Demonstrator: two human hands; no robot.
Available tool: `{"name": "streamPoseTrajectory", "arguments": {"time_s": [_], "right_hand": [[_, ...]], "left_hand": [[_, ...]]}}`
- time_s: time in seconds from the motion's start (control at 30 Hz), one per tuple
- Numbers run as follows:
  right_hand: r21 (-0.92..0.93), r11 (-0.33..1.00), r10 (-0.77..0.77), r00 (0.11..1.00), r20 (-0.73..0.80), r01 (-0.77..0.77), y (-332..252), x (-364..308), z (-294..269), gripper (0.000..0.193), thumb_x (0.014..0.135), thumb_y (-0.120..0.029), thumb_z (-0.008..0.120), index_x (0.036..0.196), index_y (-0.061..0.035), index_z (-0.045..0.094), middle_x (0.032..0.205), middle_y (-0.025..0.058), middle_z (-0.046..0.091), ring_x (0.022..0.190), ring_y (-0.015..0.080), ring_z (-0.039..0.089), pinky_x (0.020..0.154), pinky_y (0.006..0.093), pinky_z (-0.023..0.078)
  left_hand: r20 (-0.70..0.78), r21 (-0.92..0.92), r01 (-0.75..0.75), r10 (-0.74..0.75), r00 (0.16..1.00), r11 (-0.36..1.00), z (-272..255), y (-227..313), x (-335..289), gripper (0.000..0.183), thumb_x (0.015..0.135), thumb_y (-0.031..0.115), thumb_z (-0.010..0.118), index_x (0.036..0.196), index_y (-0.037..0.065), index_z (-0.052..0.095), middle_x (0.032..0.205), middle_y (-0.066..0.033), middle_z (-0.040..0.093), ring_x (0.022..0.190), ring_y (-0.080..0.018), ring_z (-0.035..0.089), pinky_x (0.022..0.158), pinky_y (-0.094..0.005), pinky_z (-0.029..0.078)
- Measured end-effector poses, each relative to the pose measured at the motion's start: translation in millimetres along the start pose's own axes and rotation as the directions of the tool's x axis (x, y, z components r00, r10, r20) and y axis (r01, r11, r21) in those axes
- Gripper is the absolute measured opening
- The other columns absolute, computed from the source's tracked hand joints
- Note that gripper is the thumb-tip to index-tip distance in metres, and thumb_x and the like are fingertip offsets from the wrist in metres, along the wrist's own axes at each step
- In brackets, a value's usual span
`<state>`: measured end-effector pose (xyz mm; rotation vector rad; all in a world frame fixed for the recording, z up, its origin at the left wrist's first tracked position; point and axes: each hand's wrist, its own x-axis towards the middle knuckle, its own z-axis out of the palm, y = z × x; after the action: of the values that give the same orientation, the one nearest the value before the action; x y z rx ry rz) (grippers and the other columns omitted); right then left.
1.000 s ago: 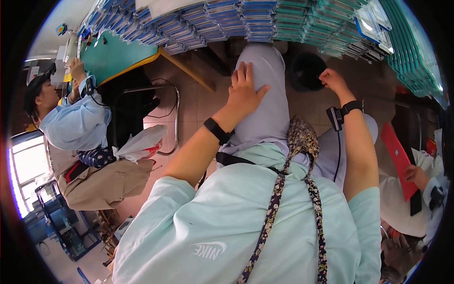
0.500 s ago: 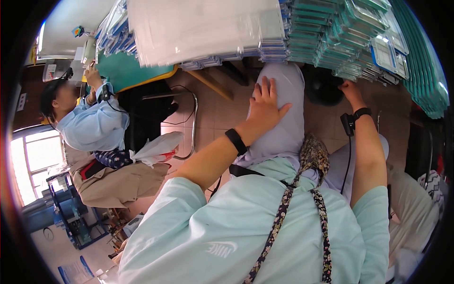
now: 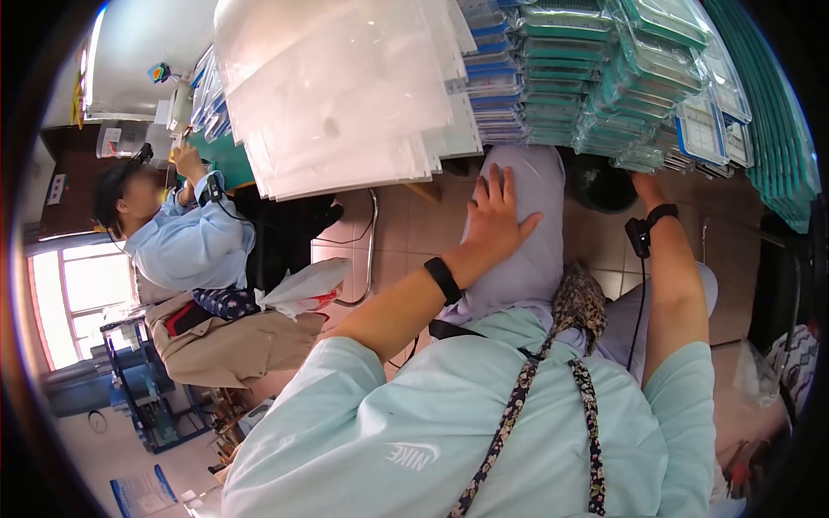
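My left hand (image 3: 496,217) lies flat on my thigh in pale trousers (image 3: 537,194), fingers spread and holding nothing. My right hand (image 3: 648,188) reaches to the near edge of the stacked clear packs with green-edged contents (image 3: 566,73). Its fingertips are hidden beneath or behind the packs, so what they grip does not show. Clear plastic bags (image 3: 345,104) lie fanned in a pile at the front, overhanging the near edge. Beside them rises a stack of blue-edged packs (image 3: 496,82). Both wrists wear black bands.
A dark round bin (image 3: 604,186) stands on the floor below the packs. More green-edged packs (image 3: 773,112) are piled at far right. To the left, a co-worker in a light blue top (image 3: 186,246) sits at a green table (image 3: 216,160), hands raised. A white plastic bag (image 3: 302,289) lies nearby.
The pile of clear bags has slid toward me and left and now overhangs further, more fanned. My right hand's fingers have gone out of sight by the packs. My left hand stays on my thigh.
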<state>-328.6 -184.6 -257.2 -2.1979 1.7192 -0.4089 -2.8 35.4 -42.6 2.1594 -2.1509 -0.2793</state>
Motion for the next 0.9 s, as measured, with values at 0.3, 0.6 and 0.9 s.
{"name": "streamPoseTrajectory", "arguments": {"time_s": [0.3, 0.6, 0.9], "right_hand": [[0.004, 0.993, -0.12, 0.992, 0.038, 0.119, -7, -4, 2, 0.048, 0.073, -0.013, 0.069, 0.118, -0.0059, 0.054, 0.121, 0.0184, 0.054, 0.114, 0.0378, 0.048, 0.095, 0.0425, 0.04], [0.183, 0.98, 0.01, 0.935, 0.355, -0.079, -32, -7, -20, 0.052, 0.069, -0.007, 0.07, 0.118, -0.0051, 0.053, 0.121, 0.019, 0.053, 0.114, 0.0368, 0.048, 0.095, 0.0418, 0.04], [0.132, 0.991, -0.05, 0.965, 0.257, 0.017, -54, -22, -32, 0.048, 0.076, -0.013, 0.065, 0.122, -0.0053, 0.052, 0.128, 0.0188, 0.049, 0.119, 0.0377, 0.045, 0.098, 0.0424, 0.038]], "left_hand": [[0.004, 0.004, 0.006, -0.006, 1.0, 1.0, 1, 3, 4, 0.093, 0.081, 0.053, 0.057, 0.141, -0.004, 0.015, 0.144, -0.0276, 0.018, 0.126, -0.0459, 0.028, 0.095, -0.0542, 0.037], [-0.018, 0.013, 0.002, -0.001, 1.0, 1.0, 3, 2, 3, 0.093, 0.081, 0.053, 0.057, 0.14, -0.005, 0.016, 0.144, -0.0273, 0.019, 0.126, -0.0452, 0.029, 0.095, -0.0546, 0.036], [-0.01, 0.019, 0.013, -0.013, 1.0, 1.0, 3, 0, 0, 0.093, 0.081, 0.054, 0.057, 0.141, -0.004, 0.016, 0.144, -0.0276, 0.019, 0.126, -0.0454, 0.029, 0.095, -0.0546, 0.036]]}}
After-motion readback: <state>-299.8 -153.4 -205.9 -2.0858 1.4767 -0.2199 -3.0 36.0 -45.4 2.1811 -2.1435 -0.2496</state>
